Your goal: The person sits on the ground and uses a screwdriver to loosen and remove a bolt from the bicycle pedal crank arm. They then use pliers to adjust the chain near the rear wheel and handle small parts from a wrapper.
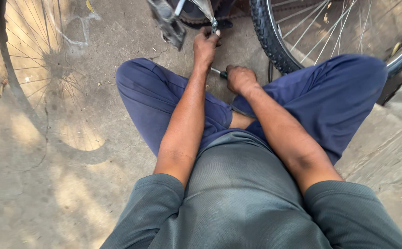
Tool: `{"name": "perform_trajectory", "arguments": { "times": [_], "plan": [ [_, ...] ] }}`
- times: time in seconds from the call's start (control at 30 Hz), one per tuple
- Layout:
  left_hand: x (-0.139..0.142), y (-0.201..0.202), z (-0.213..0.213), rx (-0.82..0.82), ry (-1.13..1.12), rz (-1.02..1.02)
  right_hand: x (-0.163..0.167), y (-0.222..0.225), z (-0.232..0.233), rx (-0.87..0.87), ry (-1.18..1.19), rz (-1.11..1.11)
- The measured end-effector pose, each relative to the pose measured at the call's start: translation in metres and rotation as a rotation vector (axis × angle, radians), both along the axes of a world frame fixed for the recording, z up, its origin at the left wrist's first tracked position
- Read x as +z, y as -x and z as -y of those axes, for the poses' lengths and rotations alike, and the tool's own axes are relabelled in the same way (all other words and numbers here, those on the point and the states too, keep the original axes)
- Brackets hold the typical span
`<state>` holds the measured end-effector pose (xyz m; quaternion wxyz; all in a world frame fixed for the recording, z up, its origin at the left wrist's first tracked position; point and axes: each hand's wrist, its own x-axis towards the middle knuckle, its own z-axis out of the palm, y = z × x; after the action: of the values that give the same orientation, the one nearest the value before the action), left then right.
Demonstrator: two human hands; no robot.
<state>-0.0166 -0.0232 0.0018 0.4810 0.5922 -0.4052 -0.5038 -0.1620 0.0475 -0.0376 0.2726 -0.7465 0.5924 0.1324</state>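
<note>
Grey shirt [237, 193] and blue trousers [164, 97] fill the near view of a person squatting on a concrete floor [49, 184] beside a bicycle. Left hand [205, 46] reaches up, its grip closed on a metal part [210, 11] near the pedal [167, 23], seemingly steadying it. Right hand [240, 78], lower and beside the tyre [267, 37], has its grip wrapped round a dark-handled tool [219, 72] whose shaft points toward the left hand.

Rough matt concrete floor [49, 184], knobbly rubber tyre [267, 37], shiny metal spokes [320, 27], soft cloth trousers [339, 92].
</note>
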Motion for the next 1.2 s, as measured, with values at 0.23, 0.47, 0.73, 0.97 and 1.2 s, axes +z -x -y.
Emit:
{"name": "perform_trajectory", "arguments": {
  "times": [0.23, 0.47, 0.73, 0.97, 1.2],
  "plan": [
    [0.021, 0.010, 0.007, -0.003, -0.093, -0.181, 0.033, 0.007, 0.011, 0.034, -0.156, 0.010],
    [0.011, 0.011, 0.016, 0.083, -0.097, -0.179, 0.041, 0.013, 0.016, 0.017, -0.208, 0.024],
    [0.000, 0.004, 0.021, 0.074, -0.188, -0.240, 0.081, 0.035, 0.038, -0.029, -0.296, -0.006],
    [-0.013, -0.002, 0.023, 0.029, -0.194, -0.289, 0.166, 0.076, 0.039, -0.289, -0.011, 0.094],
    [-0.020, 0.002, 0.016, 0.007, -0.084, 0.100, 0.202, 0.054, 0.026, -0.056, 0.455, 0.206]
  ]
}}
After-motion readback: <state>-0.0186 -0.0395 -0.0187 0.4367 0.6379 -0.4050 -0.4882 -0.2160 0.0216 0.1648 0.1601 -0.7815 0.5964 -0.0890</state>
